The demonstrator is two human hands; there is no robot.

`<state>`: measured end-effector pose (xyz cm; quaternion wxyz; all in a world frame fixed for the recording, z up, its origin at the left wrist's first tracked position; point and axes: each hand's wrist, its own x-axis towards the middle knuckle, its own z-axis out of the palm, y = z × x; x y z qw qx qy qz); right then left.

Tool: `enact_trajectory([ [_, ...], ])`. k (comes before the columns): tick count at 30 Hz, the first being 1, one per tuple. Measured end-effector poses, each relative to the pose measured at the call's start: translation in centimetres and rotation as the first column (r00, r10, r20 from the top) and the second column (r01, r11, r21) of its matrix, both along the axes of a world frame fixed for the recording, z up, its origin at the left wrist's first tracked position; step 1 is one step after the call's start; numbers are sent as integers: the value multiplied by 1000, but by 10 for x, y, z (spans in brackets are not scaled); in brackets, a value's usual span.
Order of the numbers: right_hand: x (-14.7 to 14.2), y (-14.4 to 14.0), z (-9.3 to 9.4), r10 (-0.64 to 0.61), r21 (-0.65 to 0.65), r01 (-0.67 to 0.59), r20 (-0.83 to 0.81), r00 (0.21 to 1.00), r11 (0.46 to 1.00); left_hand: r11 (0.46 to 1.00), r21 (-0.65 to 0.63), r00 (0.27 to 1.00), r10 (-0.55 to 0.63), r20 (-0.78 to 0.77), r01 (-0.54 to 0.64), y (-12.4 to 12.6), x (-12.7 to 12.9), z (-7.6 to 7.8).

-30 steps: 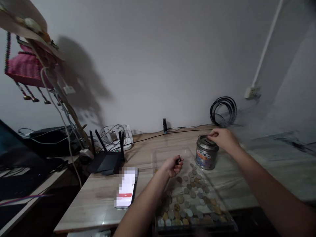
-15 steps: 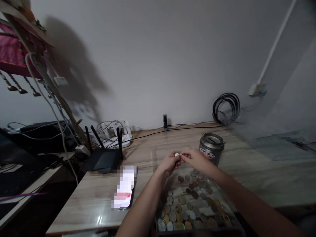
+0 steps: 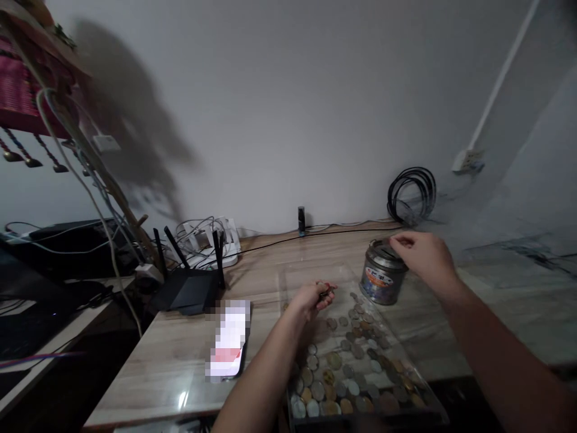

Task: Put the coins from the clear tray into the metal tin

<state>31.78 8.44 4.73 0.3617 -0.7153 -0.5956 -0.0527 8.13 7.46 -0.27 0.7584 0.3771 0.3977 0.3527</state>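
The right hand [image 3: 421, 255] rests its fingers on top of the tin coin bank [image 3: 381, 278]; the left hand [image 3: 311, 299] pinches coins above the clear tray [image 3: 293, 282] of coins on the worktop [image 3: 180, 361].

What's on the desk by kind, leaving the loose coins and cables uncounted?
Coin tin: 1
Clear coin tray: 1
Phone: 1
Router: 1
Total: 4
The right hand is at the tin's top; the left hand holds a few coins over the tray.
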Motion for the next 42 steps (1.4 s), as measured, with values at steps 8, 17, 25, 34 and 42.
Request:
enact_trajectory([
  [8, -12, -6, 18, -67, -174, 120, 284, 957, 977, 997, -54, 997, -49, 52, 52, 4, -3, -4],
  [17, -111, -37, -35, 471, -369, -412, 80, 879, 833, 998, -20, 995, -50, 92, 52, 6, 0, -10],
  [25, -21, -15, 14, -60, -123, 62, 16, 998, 990, 957, -171, 944, -183, 276, 236, 7, -6, -12],
  [34, -11, -1, 17, -139, -194, 195, 269, 953, 962, 965, -161, 902, -126, 413, 208, 11, -8, -19],
  [42, -113, -55, -38, 638, -242, -591, 264, 723, 770, 951, -273, 912, -25, 409, 148, 15, -5, -18],
])
